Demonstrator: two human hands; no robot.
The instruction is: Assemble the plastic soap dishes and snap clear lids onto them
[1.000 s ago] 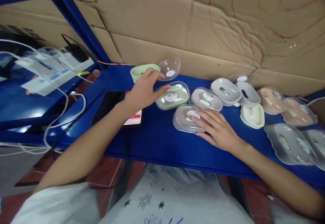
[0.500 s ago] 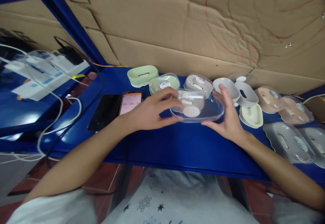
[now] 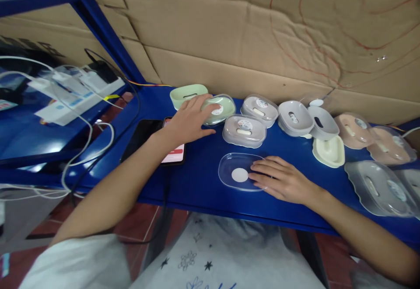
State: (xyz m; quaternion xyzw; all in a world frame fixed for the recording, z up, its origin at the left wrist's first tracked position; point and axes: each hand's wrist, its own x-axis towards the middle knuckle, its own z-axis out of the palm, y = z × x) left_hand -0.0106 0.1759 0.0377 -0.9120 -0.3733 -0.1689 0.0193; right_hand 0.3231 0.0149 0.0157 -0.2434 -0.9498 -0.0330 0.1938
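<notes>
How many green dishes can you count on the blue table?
2. One green dish stands at the back, by the cardboard; the second green dish sits to its right. The left hand partly covers both and could hide more.

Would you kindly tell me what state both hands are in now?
Left hand: open, at the lidded green box.
Right hand: open, over the loose clear lid.

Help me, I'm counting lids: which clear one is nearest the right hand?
The loose lid touched by the right hand; unlike lids covering dishes, it has blue tabletop beneath.
</notes>
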